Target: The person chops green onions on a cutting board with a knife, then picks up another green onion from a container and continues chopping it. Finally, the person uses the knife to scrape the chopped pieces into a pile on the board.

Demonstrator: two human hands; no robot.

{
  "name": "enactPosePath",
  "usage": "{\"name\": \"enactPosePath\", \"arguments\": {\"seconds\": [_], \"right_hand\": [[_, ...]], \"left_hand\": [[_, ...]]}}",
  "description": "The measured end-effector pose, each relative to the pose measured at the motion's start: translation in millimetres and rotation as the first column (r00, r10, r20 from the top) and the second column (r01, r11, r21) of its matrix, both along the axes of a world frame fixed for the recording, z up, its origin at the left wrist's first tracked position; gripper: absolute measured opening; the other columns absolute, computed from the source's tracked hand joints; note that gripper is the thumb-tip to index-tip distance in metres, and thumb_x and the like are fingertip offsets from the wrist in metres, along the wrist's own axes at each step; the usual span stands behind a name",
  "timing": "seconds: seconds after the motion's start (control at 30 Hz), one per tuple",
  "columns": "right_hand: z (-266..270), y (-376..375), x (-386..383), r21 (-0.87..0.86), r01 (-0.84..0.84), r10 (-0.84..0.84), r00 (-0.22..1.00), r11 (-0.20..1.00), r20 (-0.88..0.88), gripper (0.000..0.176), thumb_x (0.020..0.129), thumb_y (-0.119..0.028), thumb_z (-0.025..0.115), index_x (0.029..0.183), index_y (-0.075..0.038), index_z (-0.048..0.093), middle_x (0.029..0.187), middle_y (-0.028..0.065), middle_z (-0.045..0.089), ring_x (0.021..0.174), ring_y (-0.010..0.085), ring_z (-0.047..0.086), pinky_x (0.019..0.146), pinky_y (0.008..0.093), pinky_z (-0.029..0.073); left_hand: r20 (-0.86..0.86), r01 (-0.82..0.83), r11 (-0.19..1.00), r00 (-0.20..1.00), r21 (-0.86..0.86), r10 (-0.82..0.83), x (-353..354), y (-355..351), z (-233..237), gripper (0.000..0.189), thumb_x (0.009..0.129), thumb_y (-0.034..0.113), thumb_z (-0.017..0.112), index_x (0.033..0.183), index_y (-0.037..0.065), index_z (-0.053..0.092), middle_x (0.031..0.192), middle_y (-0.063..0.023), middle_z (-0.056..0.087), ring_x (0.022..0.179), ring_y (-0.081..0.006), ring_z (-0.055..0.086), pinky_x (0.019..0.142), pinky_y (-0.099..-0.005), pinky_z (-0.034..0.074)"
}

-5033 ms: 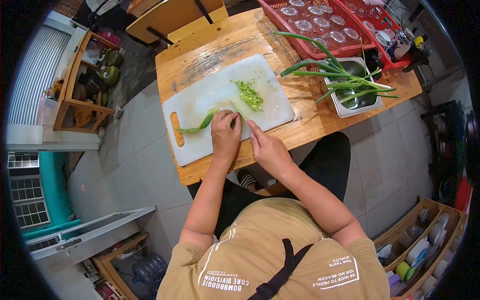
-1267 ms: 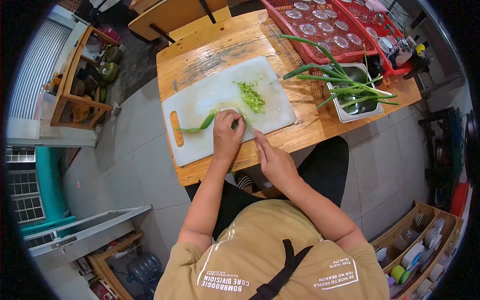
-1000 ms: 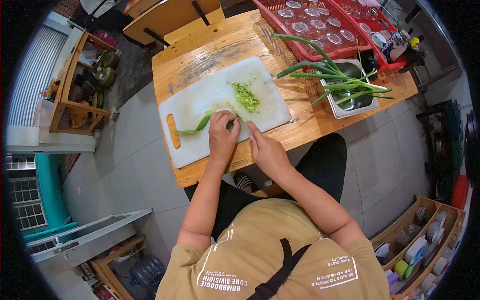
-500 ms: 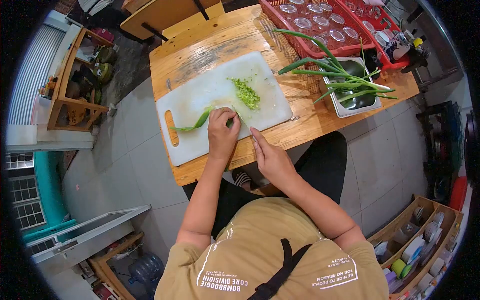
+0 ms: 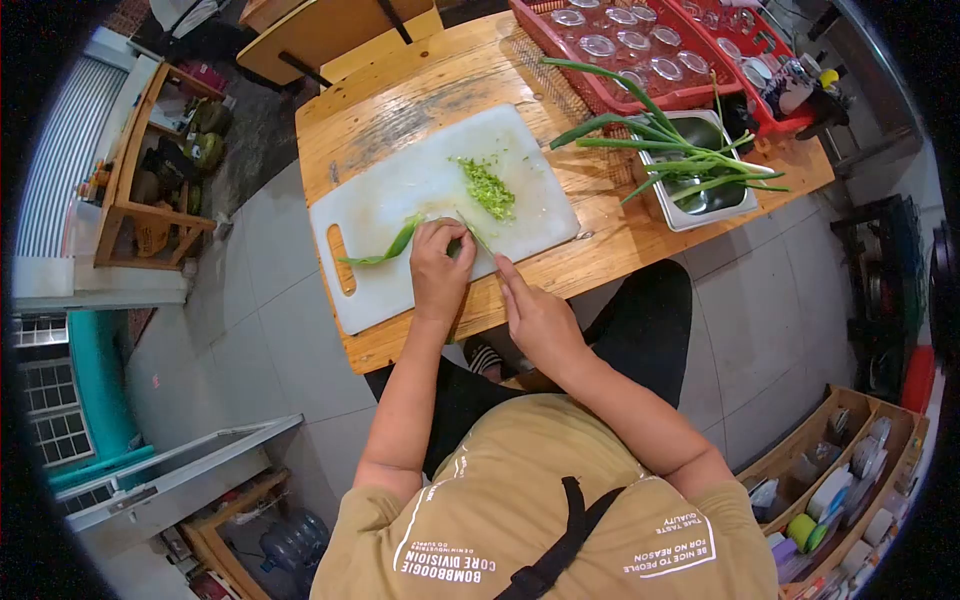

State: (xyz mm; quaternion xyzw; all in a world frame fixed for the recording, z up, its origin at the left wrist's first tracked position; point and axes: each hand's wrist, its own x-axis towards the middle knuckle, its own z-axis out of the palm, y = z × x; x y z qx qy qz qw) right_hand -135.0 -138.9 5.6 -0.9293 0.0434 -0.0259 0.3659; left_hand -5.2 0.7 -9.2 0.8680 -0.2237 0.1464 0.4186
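My left hand (image 5: 440,262) is closed on a green onion (image 5: 395,246), pressed on the white cutting board (image 5: 380,195); leafy ends stick out to its left. In my right hand (image 5: 538,315) is a knife (image 5: 480,238), its blade angled up and left, close beside my left fingertips. A pile of chopped green onion (image 5: 488,190) lies on the board, above and right of the blade. Long uncut green onions (image 5: 690,155) rest across a metal container (image 5: 707,215) on the right side of the table.
The wooden table (image 5: 395,90) carries a red crate (image 5: 590,92) of upturned glasses at the back right. Another red basket (image 5: 765,110) stands beside it. A wooden chair (image 5: 330,45) is beyond the table. Wooden shelves (image 5: 120,200) stand at the left, a divided wooden box (image 5: 790,470) at lower right.
The view has shifted slightly, moving the table and its contents a little to the left. Both hands keep nearly the same pose, with the knife still beside my left fingertips.
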Motion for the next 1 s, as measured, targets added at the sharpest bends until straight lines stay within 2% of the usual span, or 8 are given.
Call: {"name": "enactPosePath", "arguments": {"seconds": [0.23,0.43,0.57,0.63,0.73,0.83,1.0], "right_hand": [[-4.1,-6.4,14.7,0.087,0.004,-0.013,0.995,0.996,0.099,0.050,0.110,-0.019,0.054,0.158,-0.009,0.047,0.082,0.0263,0.070,0.073,0.0461,0.068,0.067,0.0570,0.054],[3.2,-4.8,-2.1,0.192,-0.006,-0.010,0.997,0.981,0.083,0.048,0.110,-0.018,0.055,0.156,-0.008,0.050,0.078,0.0282,0.068,0.071,0.0480,0.067,0.067,0.0579,0.053],[5.9,-3.7,-2.0,0.196,-0.013,0.008,1.000,0.981,0.028,0.048,0.109,-0.018,0.055,0.156,-0.009,0.050,0.079,0.0276,0.069,0.071,0.0476,0.068,0.067,0.0582,0.053],[6.4,-4.4,2.9,0.131,-0.023,0.023,1.000,0.991,0.000,0.049,0.109,-0.018,0.056,0.157,-0.010,0.049,0.079,0.0273,0.069,0.071,0.0470,0.068,0.067,0.0580,0.053],[-2.3,0.5,17.3,0.075,-0.023,0.016,0.996,0.997,0.091,0.050,0.109,-0.018,0.056,0.157,-0.010,0.049,0.077,0.0270,0.069,0.070,0.0465,0.068,0.066,0.0578,0.054],[7.0,1.4,10.9,0.045,-0.020,0.019,1.000,0.999,0.024,0.049,0.109,-0.019,0.056,0.157,-0.010,0.049,0.076,0.0256,0.069,0.069,0.0457,0.068,0.065,0.0575,0.054],[10.4,-1.9,-6.2,0.042,-0.010,0.009,1.000,0.999,0.014,0.050,0.109,-0.018,0.056,0.157,-0.010,0.049,0.078,0.0242,0.070,0.068,0.0448,0.068,0.065,0.0573,0.054]], "left_hand": [[0.011,-0.001,1.000,1.000,-0.029,0.001,1.4,3.4,-5.0,0.008,0.086,0.002,0.077,0.091,-0.002,0.072,0.100,-0.0142,0.075,0.095,-0.0320,0.069,0.088,-0.0400,0.055],[0.030,-0.004,1.000,1.000,-0.022,0.004,1.8,1.2,-5.4,0.008,0.085,0.002,0.077,0.091,-0.002,0.072,0.100,-0.0139,0.075,0.096,-0.0322,0.070,0.088,-0.0404,0.056],[0.025,0.004,1.000,1.000,-0.020,-0.003,1.7,3.2,-5.8,0.009,0.085,0.002,0.077,0.091,-0.003,0.073,0.100,-0.0143,0.075,0.095,-0.0322,0.070,0.088,-0.0399,0.056],[0.029,0.004,1.000,1.000,-0.014,-0.004,0.7,2.8,-5.3,0.009,0.084,0.002,0.077,0.092,-0.003,0.073,0.100,-0.0144,0.075,0.094,-0.0322,0.070,0.088,-0.0396,0.056],[0.010,-0.001,1.000,1.000,-0.010,0.001,0.6,1.4,-3.7,0.010,0.084,0.002,0.077,0.092,-0.003,0.074,0.101,-0.0148,0.075,0.094,-0.0325,0.070,0.087,-0.0393,0.056],[0.013,-0.012,1.000,1.000,-0.007,0.012,1.1,3.6,-4.5,0.009,0.085,0.002,0.077,0.092,-0.003,0.073,0.101,-0.0149,0.075,0.095,-0.0326,0.070,0.087,-0.0391,0.056],[0.015,0.014,1.000,1.000,-0.028,-0.013,-0.2,3.7,-3.5,0.010,0.085,0.002,0.077,0.093,-0.004,0.075,0.103,-0.0155,0.075,0.097,-0.0336,0.070,0.090,-0.0399,0.056]]}}
